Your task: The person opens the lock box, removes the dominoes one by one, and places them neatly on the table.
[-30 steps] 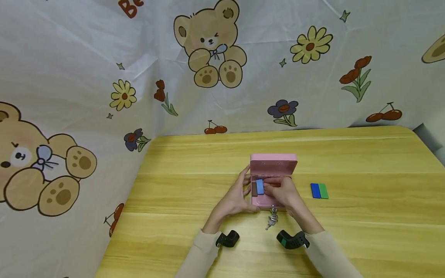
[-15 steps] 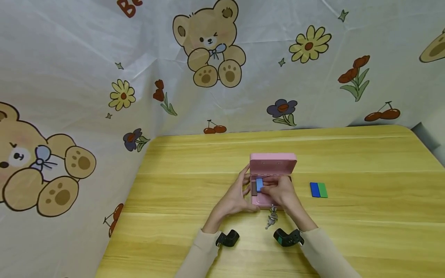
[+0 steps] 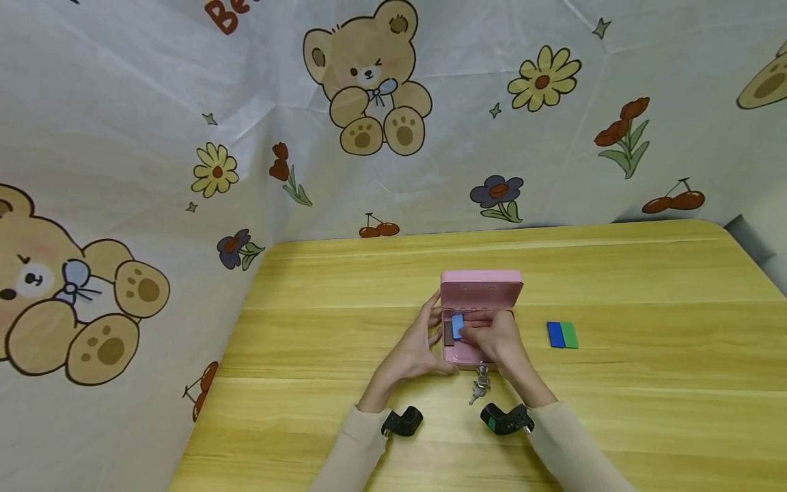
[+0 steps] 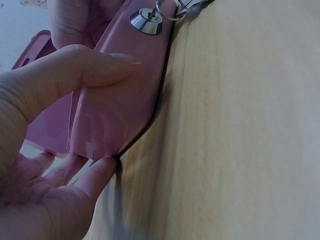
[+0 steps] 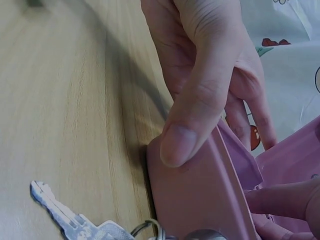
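A small pink lockbox stands on the table with its lid raised. My left hand grips its left side, the thumb on the front wall and the fingertips at the side, as the left wrist view also shows. My right hand reaches into the box. Its thumb and fingers are at the right edge of a light blue block, pinching it as far as I can see. A dark brown block lies left of the blue one, along the box's left wall. The right fingertips are partly hidden.
A keyring with metal keys hangs from the lock on the box's front. Right of the box, a dark blue block and a green block lie side by side on the wooden table. A printed cloth hangs behind.
My right hand has shifted slightly left, its thumb now over the light blue block's lower right corner. That block sits straighter beside the brown one. The left hand keeps its place.
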The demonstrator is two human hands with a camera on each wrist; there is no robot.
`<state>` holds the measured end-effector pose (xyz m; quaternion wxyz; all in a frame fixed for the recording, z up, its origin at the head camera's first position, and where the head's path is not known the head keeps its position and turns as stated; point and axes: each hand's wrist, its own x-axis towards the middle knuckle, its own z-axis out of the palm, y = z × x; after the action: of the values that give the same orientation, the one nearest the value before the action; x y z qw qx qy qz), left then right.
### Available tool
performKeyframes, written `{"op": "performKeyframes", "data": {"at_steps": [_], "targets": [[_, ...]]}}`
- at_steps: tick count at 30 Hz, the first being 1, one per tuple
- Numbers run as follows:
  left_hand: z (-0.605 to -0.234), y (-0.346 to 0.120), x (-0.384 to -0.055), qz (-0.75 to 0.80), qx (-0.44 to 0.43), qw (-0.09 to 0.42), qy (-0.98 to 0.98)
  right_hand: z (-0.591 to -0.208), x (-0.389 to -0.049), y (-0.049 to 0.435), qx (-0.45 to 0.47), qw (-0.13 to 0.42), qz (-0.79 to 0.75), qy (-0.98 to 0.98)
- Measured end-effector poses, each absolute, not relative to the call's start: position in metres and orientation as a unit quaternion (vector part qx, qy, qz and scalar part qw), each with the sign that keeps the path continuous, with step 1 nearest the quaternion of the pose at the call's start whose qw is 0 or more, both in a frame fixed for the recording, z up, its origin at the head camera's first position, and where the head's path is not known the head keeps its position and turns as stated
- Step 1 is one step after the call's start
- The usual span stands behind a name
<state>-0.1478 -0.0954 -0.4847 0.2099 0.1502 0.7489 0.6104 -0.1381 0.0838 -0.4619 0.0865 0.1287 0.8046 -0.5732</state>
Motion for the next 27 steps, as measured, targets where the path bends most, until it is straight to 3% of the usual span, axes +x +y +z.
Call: {"op": "performKeyframes", "data": {"at_steps": [13, 27], "targets": [[-0.485, -0.093, -0.148, 0.616, 0.154, 0.212, 0.743, -0.448, -0.120, 0.106, 0.063, 0.099, -0.638, 0.761], [-0.489, -0.096, -0.145, 0.611, 0.153, 0.206, 0.749, -0.464, -0.083, 0.242, 0.088, 0.058, -0.656, 0.747]]}}
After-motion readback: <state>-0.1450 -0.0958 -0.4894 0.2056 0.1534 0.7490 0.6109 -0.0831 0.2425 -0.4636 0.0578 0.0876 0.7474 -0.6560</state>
